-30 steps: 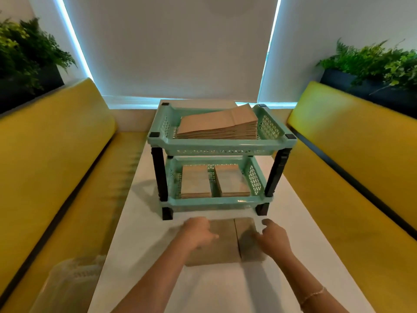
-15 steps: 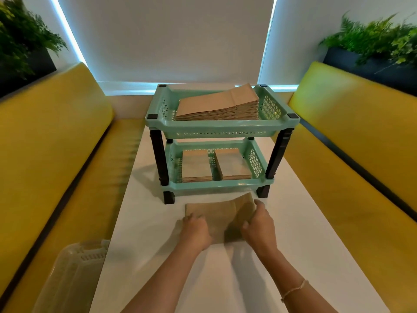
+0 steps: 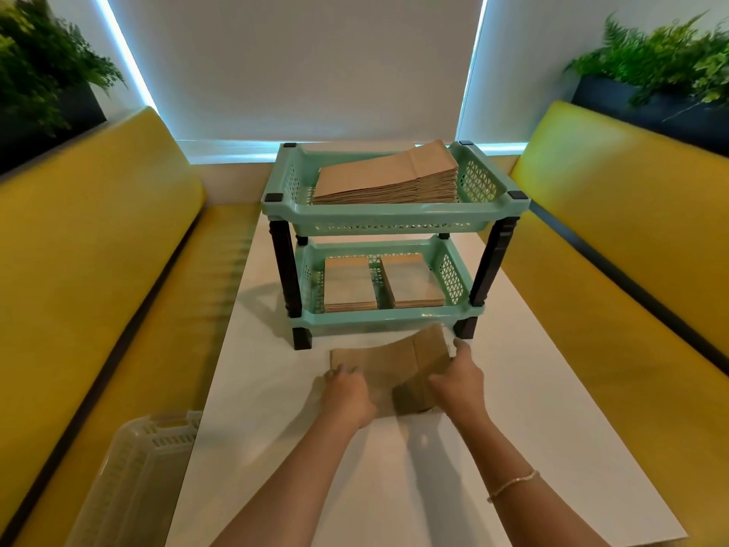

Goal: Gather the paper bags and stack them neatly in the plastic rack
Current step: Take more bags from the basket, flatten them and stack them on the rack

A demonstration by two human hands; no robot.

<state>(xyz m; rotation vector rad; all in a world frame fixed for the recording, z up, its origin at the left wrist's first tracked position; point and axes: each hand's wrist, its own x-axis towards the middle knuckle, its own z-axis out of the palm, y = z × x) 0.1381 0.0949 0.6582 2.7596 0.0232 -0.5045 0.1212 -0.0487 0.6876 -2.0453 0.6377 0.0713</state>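
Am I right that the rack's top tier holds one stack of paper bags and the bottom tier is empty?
Not quite. The head view shows the rack's top tier holding one stack, but the bottom tier holds two stacks side by side.

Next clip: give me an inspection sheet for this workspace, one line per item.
Surface: white table, bare where visible.
Job's things: mint two-tier plastic rack; tall bag stack on the top tier, two short stacks on the bottom; loose paper bags in front of the rack.
Clutter: clear plastic crate on the left bench.
Hands: left hand and right hand both grip the loose bags.
Cables: nothing seen.
Surroundings: yellow benches, planters, window blinds.
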